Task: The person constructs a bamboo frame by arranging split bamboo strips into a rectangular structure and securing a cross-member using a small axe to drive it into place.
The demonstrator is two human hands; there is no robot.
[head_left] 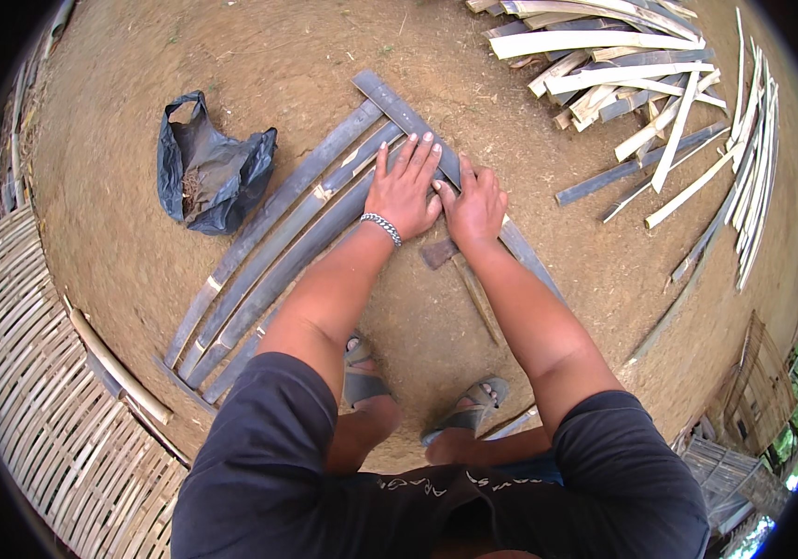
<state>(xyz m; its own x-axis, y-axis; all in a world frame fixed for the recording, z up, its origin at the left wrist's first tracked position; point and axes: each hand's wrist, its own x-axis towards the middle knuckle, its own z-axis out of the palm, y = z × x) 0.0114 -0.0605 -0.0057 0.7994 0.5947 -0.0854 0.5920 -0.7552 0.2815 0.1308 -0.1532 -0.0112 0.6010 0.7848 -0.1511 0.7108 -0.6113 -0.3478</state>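
Several dark bamboo strips lie side by side on the ground, running from the lower left up toward my hands. Across their far ends lies a dark bamboo crosspiece, set at a slant. My left hand, with a chain bracelet at the wrist, rests flat over the strip ends, fingers stretched out. Close beside it, my right hand has its fingers bent over the crosspiece's near part, the thumb toward my left hand. Another dark strip reaches from under my right hand toward the lower right. A hatchet lies below my hands.
A black plastic bag stands crumpled and gaping at the left. Split bamboo pieces are heaped at the far right, with thin pale slats beside them. A slatted bamboo platform borders the lower left. My sandalled feet stand on the dirt ground.
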